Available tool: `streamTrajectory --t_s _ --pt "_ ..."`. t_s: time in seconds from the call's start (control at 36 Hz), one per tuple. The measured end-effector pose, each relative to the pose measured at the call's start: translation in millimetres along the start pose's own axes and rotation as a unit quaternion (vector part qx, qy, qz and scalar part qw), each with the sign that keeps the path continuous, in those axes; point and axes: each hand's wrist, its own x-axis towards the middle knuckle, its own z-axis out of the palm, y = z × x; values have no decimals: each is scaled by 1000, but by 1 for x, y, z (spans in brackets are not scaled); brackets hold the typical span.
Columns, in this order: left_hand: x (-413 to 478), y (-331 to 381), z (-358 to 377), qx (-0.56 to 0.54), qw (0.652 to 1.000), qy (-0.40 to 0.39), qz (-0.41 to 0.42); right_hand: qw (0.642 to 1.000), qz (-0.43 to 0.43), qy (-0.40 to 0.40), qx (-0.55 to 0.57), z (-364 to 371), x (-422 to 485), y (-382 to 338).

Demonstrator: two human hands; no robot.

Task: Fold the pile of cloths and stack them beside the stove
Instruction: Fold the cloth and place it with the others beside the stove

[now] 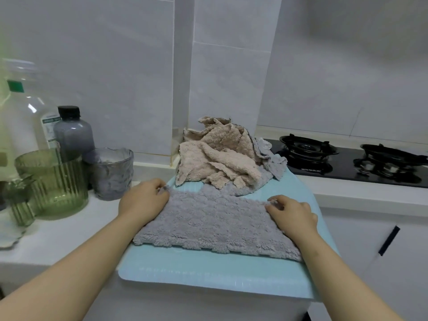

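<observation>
On the blue mat (208, 274), seen from the head camera, a grey cloth (215, 223) lies spread flat, close to the person. The left hand (143, 200) has its fingers curled on the far left corner of this cloth and looks to pinch it. The right hand (291, 216) does the same at the far right corner. Just behind the grey cloth sits the pile of cloths (220, 156), pink-brown ones on top and grey ones under, all crumpled. It is at the far end of the mat, next to the stove (347, 161) on the right. No folded stack shows, so the job looks near its start. The step now seems to be the first fold of the grey cloth. To do it well, both hands should lift the far edge together and bring it to the near edge, so the corners meet, then press it flat. The cloth is soft and fluffy, so it may bunch if one hand goes faster. Off to the left on the table (69, 239) stand a green glass (55, 181), a grey cup (111, 172) and a dark bottle (73, 133), well apart from the cloth.
</observation>
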Motion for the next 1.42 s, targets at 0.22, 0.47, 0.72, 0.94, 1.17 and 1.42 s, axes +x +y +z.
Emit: streamTrajectory --t_s 0.22,0.47,0.72,0.94,1.17,1.42 --pt "-1 -4 -2 -71 997 8 3 999 12 -24 33 -2 6 6" --pt "-6 -3 -7 -138 989 46 16 998 17 -21 59 1 10 8" --pt "-7 -1 -6 -220 975 23 10 997 31 3 64 0 4 4" --pt "-10 -1 -7 -175 980 19 91 957 -6 34 287 0 0 11" --pt "-11 0 -6 -169 982 43 70 939 -6 63 340 0 2 14" --pt "-4 18 -11 -171 978 68 95 944 62 71 315 0 24 20"
